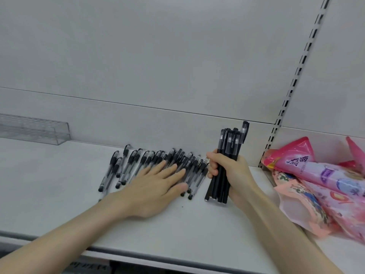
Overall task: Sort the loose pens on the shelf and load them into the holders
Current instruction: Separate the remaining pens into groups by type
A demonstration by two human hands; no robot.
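Several clear-barrelled pens with black caps (136, 165) lie side by side in a loose row on the white shelf (49, 184). My left hand (156, 184) lies flat on the right part of that row, fingers straight and spread. My right hand (231, 171) grips a bundle of black pens (230, 147), held nearly upright with the bottom ends on the shelf just right of the row. A clear plastic pen holder (37, 131) stands at the back left against the wall, far from both hands.
Pink and patterned plastic bags (316, 184) are piled on the neighbouring shelf to the right. A slotted metal upright (292, 86) divides the two bays. The shelf's front edge (158, 258) runs below my forearms.
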